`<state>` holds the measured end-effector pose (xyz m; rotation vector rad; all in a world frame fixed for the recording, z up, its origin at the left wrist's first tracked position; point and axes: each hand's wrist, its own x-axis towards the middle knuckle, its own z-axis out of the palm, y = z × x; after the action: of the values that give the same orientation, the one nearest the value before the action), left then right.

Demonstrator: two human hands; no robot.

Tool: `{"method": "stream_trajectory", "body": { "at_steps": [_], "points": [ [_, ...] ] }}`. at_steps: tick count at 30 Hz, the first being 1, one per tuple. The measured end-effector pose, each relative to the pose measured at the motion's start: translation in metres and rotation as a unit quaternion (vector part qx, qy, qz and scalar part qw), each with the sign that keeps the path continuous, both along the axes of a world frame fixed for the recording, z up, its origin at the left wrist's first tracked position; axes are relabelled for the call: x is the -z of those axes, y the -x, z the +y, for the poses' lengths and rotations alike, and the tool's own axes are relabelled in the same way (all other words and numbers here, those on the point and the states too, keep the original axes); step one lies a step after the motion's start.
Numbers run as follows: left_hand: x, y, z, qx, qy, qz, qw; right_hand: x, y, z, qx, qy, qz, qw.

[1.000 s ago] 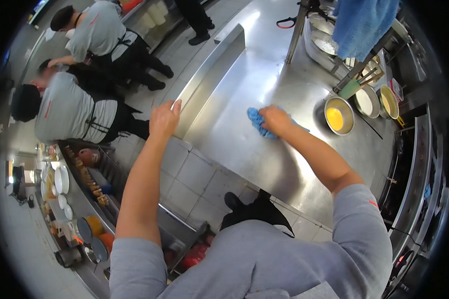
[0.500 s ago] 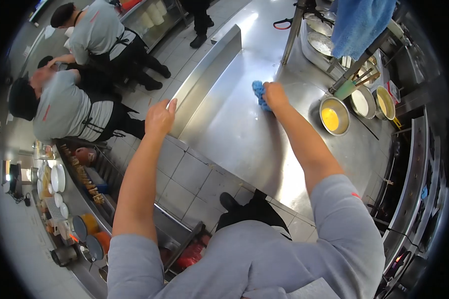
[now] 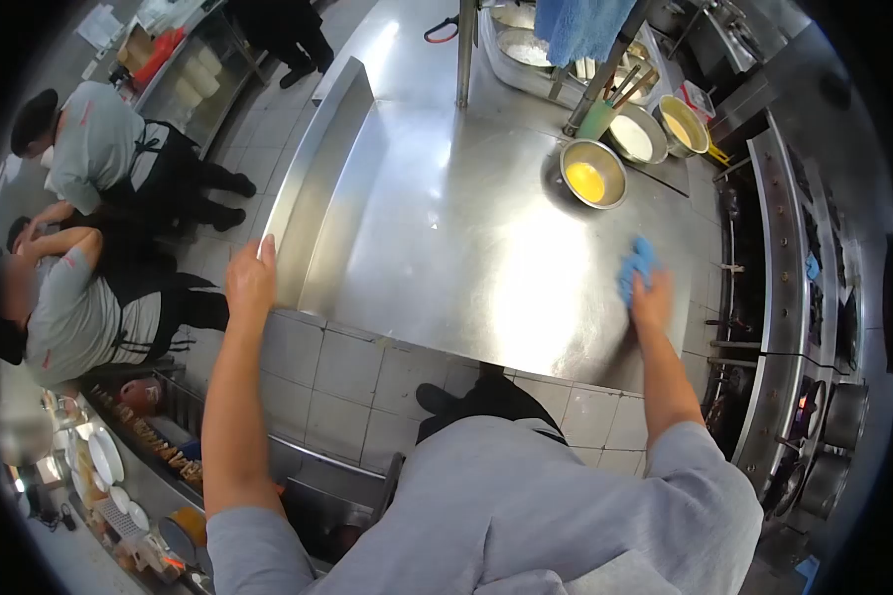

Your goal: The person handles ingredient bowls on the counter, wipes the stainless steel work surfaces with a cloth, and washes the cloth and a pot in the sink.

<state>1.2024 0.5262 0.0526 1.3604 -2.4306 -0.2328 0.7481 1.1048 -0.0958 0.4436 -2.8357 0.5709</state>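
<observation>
A crumpled blue cloth (image 3: 639,260) is bunched under my right hand (image 3: 652,300), whose fingers are closed on it. Hand and cloth are on the right part of the stainless steel table (image 3: 417,263) and slightly blurred by motion. Over on the left, my left hand (image 3: 251,278) grips the near end of an upright metal panel (image 3: 319,178) along the table's edge, thumb on top. Its other fingers are mostly hidden. Beyond the cloth stands a metal bowl (image 3: 605,159) with yellow liquid in it.
More bowls, one with white contents (image 3: 633,134), stand at the back beside a green holder (image 3: 595,121) of utensils. A blue towel (image 3: 580,30) hangs above. Red-handled scissors (image 3: 442,30) hang by a post. Two people (image 3: 84,149) work at the left; a stove (image 3: 784,238) is on the right.
My right hand has swept the cloth from the table's middle to its right side, nearer me. My left hand stays on the panel. The whole view has turned to the right.
</observation>
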Motion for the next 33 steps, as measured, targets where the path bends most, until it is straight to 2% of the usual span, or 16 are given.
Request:
{"method": "stream_trajectory", "body": {
  "at_steps": [2, 5, 8, 9, 11, 12, 14, 16, 17, 20, 25, 26, 27, 28, 32, 33],
  "points": [
    [-0.003, -0.003, -0.002, 0.006, -0.040, -0.021, 0.999, -0.012, -0.011, 0.052, 0.200, -0.091, 0.069, 0.973],
    [0.008, -0.005, -0.007, 0.004, -0.039, -0.001, 0.999, -0.018, -0.033, -0.017, 0.287, -0.083, 0.025, 0.954],
    [-0.008, -0.002, 0.001, 0.016, -0.055, -0.024, 0.998, -0.016, -0.094, -0.184, 0.076, 0.072, 0.097, 0.990],
    [-0.005, -0.002, 0.000, 0.014, -0.054, -0.030, 0.998, -0.028, -0.132, -0.252, 0.037, 0.140, 0.008, 0.989],
    [0.000, -0.004, -0.004, 0.020, -0.047, -0.026, 0.998, -0.023, -0.207, -0.345, -0.212, 0.082, 0.067, 0.972],
    [-0.003, -0.005, -0.002, 0.024, -0.041, -0.035, 0.998, -0.010, -0.246, -0.383, -0.301, 0.082, -0.067, 0.948],
    [-0.009, 0.001, 0.006, 0.002, -0.053, -0.053, 0.997, -0.073, -0.314, -0.423, -0.459, -0.044, -0.281, 0.842],
    [-0.005, 0.001, 0.005, -0.001, -0.062, -0.060, 0.996, -0.047, -0.388, -0.421, -0.529, -0.023, -0.085, 0.844],
    [-0.002, 0.002, 0.004, -0.012, -0.073, -0.062, 0.995, -0.030, -0.399, -0.413, -0.517, -0.022, -0.089, 0.851],
    [0.001, 0.000, 0.006, -0.029, -0.084, -0.089, 0.992, 0.011, -0.396, -0.361, -0.539, 0.039, 0.064, 0.839],
    [0.007, -0.002, 0.007, -0.030, -0.068, -0.107, 0.991, -0.034, -0.293, -0.121, -0.450, 0.008, -0.004, 0.893],
    [0.007, -0.002, 0.010, -0.023, -0.073, -0.102, 0.992, -0.024, -0.271, -0.064, -0.422, 0.037, 0.043, 0.905],
    [0.005, -0.003, 0.010, -0.018, -0.074, -0.096, 0.992, -0.033, -0.257, -0.013, -0.362, -0.001, 0.005, 0.932],
    [0.003, -0.004, 0.010, -0.014, -0.073, -0.089, 0.993, -0.015, -0.237, 0.046, -0.306, -0.075, 0.068, 0.947],
    [0.015, -0.015, 0.015, -0.015, -0.064, -0.023, 0.998, -0.044, -0.190, 0.221, -0.013, -0.130, 0.001, 0.991],
    [0.045, -0.024, 0.013, 0.007, 0.108, 0.011, 0.994, -0.019, -0.163, 0.282, 0.085, -0.142, -0.109, 0.980]
  ]
}}
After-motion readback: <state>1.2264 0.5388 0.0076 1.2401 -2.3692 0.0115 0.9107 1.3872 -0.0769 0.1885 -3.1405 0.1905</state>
